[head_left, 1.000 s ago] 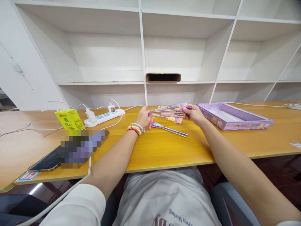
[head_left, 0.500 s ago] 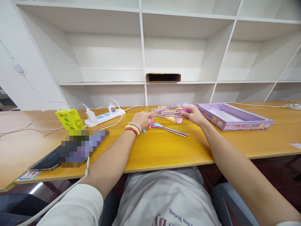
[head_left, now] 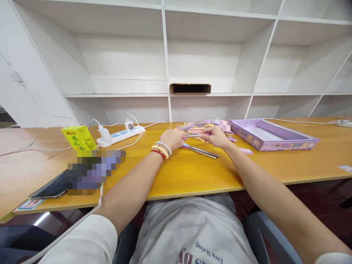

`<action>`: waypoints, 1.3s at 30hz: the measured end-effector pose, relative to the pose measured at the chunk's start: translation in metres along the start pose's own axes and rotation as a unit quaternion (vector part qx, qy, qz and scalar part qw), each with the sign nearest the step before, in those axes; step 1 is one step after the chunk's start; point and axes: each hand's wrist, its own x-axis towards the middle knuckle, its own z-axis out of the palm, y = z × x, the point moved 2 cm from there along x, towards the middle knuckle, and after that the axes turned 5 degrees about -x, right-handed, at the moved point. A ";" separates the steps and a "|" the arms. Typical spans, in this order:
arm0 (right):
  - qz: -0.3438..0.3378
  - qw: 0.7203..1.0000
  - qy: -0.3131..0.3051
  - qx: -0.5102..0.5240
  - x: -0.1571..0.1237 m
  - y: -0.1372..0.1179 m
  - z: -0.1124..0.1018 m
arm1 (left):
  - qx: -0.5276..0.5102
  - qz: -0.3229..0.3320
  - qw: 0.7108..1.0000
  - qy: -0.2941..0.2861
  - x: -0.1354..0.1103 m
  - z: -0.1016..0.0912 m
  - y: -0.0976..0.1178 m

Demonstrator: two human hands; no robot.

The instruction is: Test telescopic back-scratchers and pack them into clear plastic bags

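Between my two hands runs a thin silvery metal rod (head_left: 191,135) with pink-purple at its ends. Closed fingers of my left hand (head_left: 173,140) grip its left end. My right hand (head_left: 217,137) pinches it at the right. A pair of metal rods with a light-blue end (head_left: 204,151) lies on the table just below, the blue part partly behind my left hand. Beyond my hands is a pile of small clear-wrapped pink, purple and yellow pieces (head_left: 202,125), too small to make out singly. A small pink packet (head_left: 245,151) lies right of my right wrist.
A shallow open purple box (head_left: 288,146) stands on the table (head_left: 178,179) at right. At left are a white power strip (head_left: 121,135) with plugs and cables, a yellow-green carton (head_left: 79,138) and a dark phone (head_left: 53,185) beside a blurred patch. White shelves (head_left: 132,95) rise behind.
My hands have come closer together, the left shifting right and the right shifting left. The small pink packet right of my wrist now shows. The view has shifted slightly.
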 end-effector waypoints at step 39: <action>0.024 0.991 -0.102 0.084 -0.009 -0.011 0.002 | -0.465 0.081 0.874 -0.113 -0.008 -0.030 -0.023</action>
